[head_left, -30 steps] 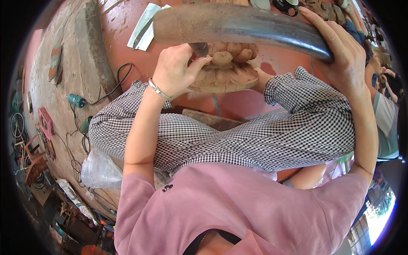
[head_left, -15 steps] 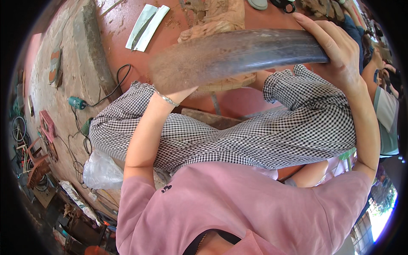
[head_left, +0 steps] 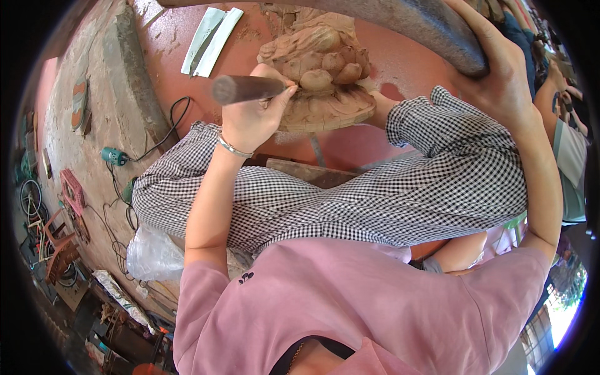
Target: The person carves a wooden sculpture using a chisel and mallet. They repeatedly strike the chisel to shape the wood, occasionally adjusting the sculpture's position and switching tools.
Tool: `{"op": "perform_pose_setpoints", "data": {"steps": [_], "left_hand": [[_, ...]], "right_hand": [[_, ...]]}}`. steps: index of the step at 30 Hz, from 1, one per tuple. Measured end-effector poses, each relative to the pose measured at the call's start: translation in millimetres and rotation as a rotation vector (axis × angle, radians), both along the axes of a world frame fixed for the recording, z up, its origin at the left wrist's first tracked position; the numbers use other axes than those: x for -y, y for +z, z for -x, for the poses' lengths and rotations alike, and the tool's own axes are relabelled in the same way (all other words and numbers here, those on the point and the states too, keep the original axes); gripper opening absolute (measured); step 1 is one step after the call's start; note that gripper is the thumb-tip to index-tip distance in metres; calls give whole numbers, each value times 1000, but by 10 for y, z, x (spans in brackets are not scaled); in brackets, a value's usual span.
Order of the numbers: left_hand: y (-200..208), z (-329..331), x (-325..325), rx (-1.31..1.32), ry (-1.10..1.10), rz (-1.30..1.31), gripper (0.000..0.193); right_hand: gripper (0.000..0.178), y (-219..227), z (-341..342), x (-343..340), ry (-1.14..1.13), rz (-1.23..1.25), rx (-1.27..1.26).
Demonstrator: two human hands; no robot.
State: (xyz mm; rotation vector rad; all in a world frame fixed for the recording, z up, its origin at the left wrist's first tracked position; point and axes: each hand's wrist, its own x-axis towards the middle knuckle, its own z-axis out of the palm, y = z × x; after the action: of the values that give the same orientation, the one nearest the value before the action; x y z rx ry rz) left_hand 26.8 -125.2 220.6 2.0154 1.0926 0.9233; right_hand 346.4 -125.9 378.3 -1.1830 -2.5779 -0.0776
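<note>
A brown wood carving (head_left: 331,69) with rounded, fruit-like lumps and a wide base stands on the floor between my legs. My left hand (head_left: 253,122) is closed round a chisel (head_left: 244,89) at the carving's left side. Its round wooden handle points left, while its blade is hidden by my fingers. Up at the far right, my right hand (head_left: 507,78) is wrapped round one end of a long, dark, curved wooden mallet (head_left: 431,31). The mallet is held beyond and above the carving, apart from the chisel, and its other end reaches the picture's top edge.
Two pale strips (head_left: 212,42) lie on the red floor at the far left. A worn slab (head_left: 119,81) carries a green power tool (head_left: 113,155) with a black cord. Near my left knee is a clear plastic bag (head_left: 154,255). Another person (head_left: 565,147) sits at the right.
The mallet has swung up and away toward the far edge, uncovering the carving, my left hand and the chisel. My left hand stays near the carving's left side.
</note>
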Motion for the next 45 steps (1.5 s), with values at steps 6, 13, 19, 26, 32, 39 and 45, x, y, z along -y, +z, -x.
{"op": "perform_pose_setpoints", "data": {"steps": [6, 13, 19, 26, 32, 39, 45], "left_hand": [[-17, -39, 58, -287, -15, -237, 20], [17, -67, 115, -308, -54, -211, 25], [-340, -4, 176, -287, 5, -410, 34], [-145, 48, 48, -50, -16, -15, 25], [-95, -71, 58, 0, 39, -15, 12], [-161, -113, 109, -180, 52, -202, 16], [-410, -3, 85, -111, -65, -257, 24]], "right_hand": [[67, -19, -93, 16, 25, -80, 59], [72, -82, -1, -1, 160, -147, 119], [69, -175, 39, -36, 154, -163, -6], [62, -26, 39, -20, 86, -200, 222], [69, -299, -44, -79, -88, -219, -50], [71, -49, 80, -11, 78, -122, 44], [67, 11, 110, 39, 126, -146, 250]]}}
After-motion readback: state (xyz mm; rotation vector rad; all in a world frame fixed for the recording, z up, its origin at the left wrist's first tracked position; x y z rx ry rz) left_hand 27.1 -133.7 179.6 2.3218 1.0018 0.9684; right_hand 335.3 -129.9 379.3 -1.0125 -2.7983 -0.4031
